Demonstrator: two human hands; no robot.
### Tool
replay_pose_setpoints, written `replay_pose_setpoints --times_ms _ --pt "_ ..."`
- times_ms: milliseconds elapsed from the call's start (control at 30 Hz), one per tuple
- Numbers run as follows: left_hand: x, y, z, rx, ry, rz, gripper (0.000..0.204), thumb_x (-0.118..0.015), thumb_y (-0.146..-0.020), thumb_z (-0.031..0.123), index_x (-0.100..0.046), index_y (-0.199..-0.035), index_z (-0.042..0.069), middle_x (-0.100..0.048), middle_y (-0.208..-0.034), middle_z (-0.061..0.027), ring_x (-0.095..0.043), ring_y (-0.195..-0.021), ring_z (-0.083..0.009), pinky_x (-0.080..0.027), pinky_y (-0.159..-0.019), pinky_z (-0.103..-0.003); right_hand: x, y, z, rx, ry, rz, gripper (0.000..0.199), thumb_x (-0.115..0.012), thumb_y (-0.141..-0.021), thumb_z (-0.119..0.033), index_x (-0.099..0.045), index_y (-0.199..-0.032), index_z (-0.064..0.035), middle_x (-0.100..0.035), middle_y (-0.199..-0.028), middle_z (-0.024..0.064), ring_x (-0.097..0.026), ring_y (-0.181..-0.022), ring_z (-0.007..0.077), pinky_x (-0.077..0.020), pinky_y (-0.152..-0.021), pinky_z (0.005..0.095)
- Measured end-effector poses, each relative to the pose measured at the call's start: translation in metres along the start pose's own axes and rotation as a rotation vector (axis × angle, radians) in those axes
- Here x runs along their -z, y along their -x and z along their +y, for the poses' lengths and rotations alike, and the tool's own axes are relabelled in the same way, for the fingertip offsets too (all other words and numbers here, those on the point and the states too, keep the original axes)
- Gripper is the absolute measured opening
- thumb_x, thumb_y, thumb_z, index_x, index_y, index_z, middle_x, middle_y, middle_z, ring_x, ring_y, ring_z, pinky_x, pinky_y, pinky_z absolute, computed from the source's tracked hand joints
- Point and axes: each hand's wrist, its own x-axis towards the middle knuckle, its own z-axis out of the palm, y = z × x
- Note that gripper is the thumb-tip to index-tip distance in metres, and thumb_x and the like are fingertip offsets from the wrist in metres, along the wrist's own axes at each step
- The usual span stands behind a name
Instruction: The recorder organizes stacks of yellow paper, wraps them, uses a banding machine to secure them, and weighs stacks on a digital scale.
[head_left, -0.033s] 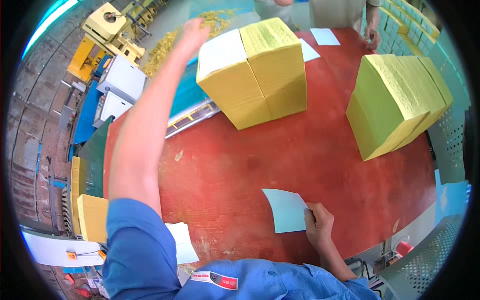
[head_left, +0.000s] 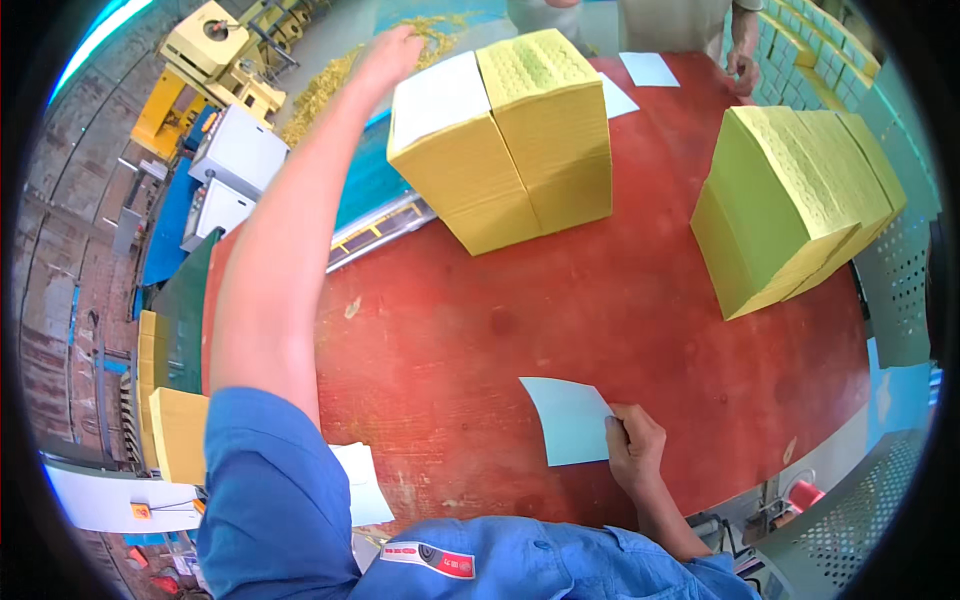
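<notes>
Near the front of the red table, my right hand (head_left: 637,440) pinches a pale blue-white sheet of paper (head_left: 568,420) by its right edge, thumb on top. My left arm stretches far forward on the left. At its end my left hand (head_left: 390,55) is raised beside the far left corner of a tall pair of yellow paper stacks (head_left: 500,170); its fingers are too hidden and blurred to read. A white sheet (head_left: 440,97) lies on top of the left stack of that pair.
More yellow stacks (head_left: 790,210) stand at the table's right. White papers (head_left: 357,483) lie by my left sleeve, and another sheet (head_left: 648,69) rests at the far edge. A person's hand (head_left: 741,73) hangs there. Machinery (head_left: 207,40) and yellow shreds (head_left: 318,100) are beyond the left side.
The view has shifted very slightly. My left hand has moved a little, while my right hand keeps the same grip on the sheet.
</notes>
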Motion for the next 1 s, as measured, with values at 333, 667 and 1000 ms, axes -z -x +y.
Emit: replay_pose_setpoints --times_ms 333,667,1000 --pt "-0.082 0.014 0.001 -0.065 0.011 -0.563 0.035 -0.04 -0.093 0.021 -0.065 -0.104 -0.001 -0.065 -0.108 -0.0281 -0.062 -0.103 -0.0404 -0.048 -0.088 -0.047 0.0 -0.008 0.0 -0.093 -0.036 -0.02 0.008 -0.061 -0.082 0.003 -0.063 -0.09 -0.0002 -0.061 -0.074 0.0154 -0.063 -0.065 0.0312 -0.0494 -0.058 0.0365" --pt "-0.028 0.163 0.073 -0.187 0.115 -0.486 0.037 -0.032 -0.097 0.028 -0.056 -0.099 -0.001 -0.063 -0.103 -0.0266 -0.059 -0.1 -0.042 -0.045 -0.085 -0.046 0.019 0.014 0.021 -0.412 -0.728 0.045 0.01 -0.056 -0.082 -0.011 -0.061 -0.085 -0.0032 -0.06 -0.08 -0.001 -0.055 -0.076 0.0099 -0.0437 -0.069 0.0273" --pt "0.074 0.374 0.208 -0.414 0.341 -0.61 0.04 -0.039 -0.102 0.033 -0.059 -0.096 -0.001 -0.059 -0.089 -0.0166 -0.056 -0.087 -0.0302 -0.043 -0.08 -0.036 -0.012 0.231 -0.043 -0.546 -1.415 0.227 0.023 -0.064 -0.079 -0.023 -0.048 -0.076 -0.0059 -0.053 -0.075 0.0108 -0.054 -0.071 0.0246 -0.0435 -0.063 0.0371"
